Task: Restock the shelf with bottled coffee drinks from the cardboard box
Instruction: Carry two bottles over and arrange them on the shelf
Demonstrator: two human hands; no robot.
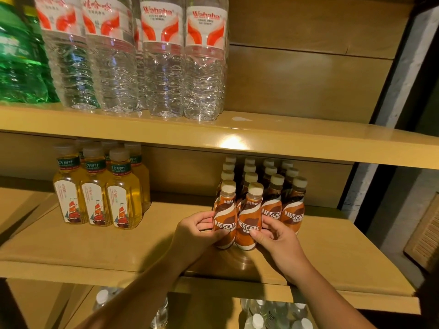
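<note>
Two-handed, working at the front of the middle shelf. Pinching the left coffee bottle at its label with the left hand, thumb and fingertips curling onto its left flank. Gripping the right coffee bottle with the right hand, thumb lying across the lower label and fingers wrapping round the right side. Holding both upright, caps up and long axes vertical, sides touching, bases apparently resting on the shelf board. Standing them just in front of the stocked coffee rows, at the heads of the two left columns.

Judging the coming move as a short push straight back, away from the palms, each bottle lying beyond its own fingers and toward the shelf's rear. Rating neither hand as nearer, each serving its own bottle. Expecting some risk of tipping, given tall bodies on narrow bases. Not seeing the cardboard box anywhere. Noting the yellow tea bottles standing well apart to the left.
</note>
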